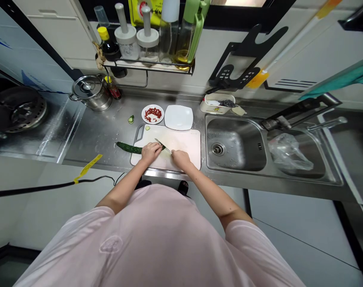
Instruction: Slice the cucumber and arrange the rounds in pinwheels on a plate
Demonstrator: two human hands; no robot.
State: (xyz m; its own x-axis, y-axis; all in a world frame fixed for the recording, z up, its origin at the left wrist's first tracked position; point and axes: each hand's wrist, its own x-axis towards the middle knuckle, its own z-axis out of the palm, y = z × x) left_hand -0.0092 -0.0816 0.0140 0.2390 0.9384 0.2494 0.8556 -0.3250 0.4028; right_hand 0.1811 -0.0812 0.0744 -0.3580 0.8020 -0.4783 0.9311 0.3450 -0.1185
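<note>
Center of frame, on white cutting board [184,139]: cucumber [129,148] poking off board's left edge, left hand [150,152] clamped down over it, right hand [181,159] closed tight on knife [162,146] (blade right by cucumber's end). Cucumber slice [131,119] on steel counter [100,135] above, near plate of chopped red chili [152,114]; sink [235,143] off right.

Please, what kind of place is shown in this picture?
It looks like a home kitchen: a stainless steel double sink, a white cutting board with a cucumber, and a shelf of bottles above the counter.
</note>
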